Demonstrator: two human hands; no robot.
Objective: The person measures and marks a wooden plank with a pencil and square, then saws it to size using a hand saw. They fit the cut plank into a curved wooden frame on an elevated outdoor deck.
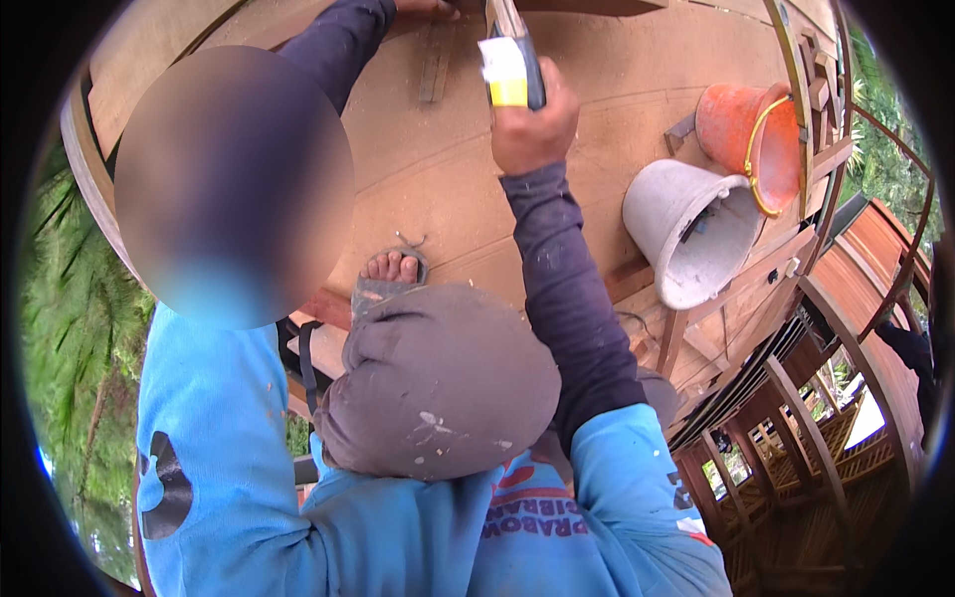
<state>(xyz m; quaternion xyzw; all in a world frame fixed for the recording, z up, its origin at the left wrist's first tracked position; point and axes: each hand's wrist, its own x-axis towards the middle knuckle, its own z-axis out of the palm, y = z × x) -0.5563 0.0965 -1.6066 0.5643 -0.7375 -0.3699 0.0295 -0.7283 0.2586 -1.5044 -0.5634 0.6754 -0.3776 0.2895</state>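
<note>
My right hand is closed round a black hand-held tool with white and yellow patches on its side. A narrow brownish part of the tool runs up to the top edge of the picture; its kind cannot be made out. At the top edge my left hand shows only in part, its fingers stretched out beside a dark wooden board. A round blurred patch hides part of my left arm. Beneath both hands lies a brown wooden surface with a short wood strip on it.
To the right, a whitish bucket lies tipped with dark things inside. Behind it leans an orange bucket with a yellow handle. Wooden framing stands at the lower right. My sandalled foot rests on the boards; greenery borders the left.
</note>
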